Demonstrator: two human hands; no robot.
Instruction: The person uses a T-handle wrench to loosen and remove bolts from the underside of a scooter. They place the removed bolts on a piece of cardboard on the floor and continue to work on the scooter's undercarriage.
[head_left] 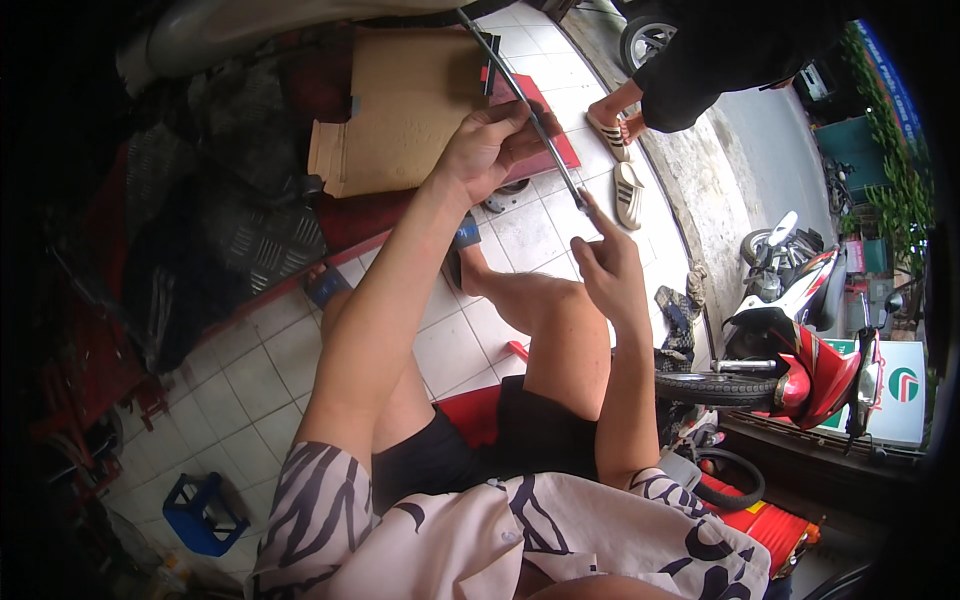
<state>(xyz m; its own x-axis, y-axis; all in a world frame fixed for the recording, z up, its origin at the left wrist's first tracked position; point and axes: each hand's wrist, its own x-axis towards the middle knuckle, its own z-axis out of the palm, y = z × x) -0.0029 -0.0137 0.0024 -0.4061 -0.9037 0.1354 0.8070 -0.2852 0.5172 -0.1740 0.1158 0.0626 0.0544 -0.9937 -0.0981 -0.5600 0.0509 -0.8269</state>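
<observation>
Shirt cloth [450,540] sits closest to my camera, at six o'clock. From far off, I see a long, thin metal rod [557,156] slanting from twelve o'clock down toward one. The left hand [485,150], at twelve, pinches it between thumb and fingers. The right hand [612,268], past two o'clock, points one finger at the rod's low end — its thumb sits apart, so it isn't gripping.

I think the step is holding and feeling the rod. To me, the next move calls for a firm left hold and a light right fingertip.

I can't tell if the rod's far end touches the pale panel [250,35] at eleven. Nine o'clock is too dark to read. Someone in black clothes [730,65], between one and two, is cut off up top — and my right hand's curled fingers are partly hidden.
</observation>
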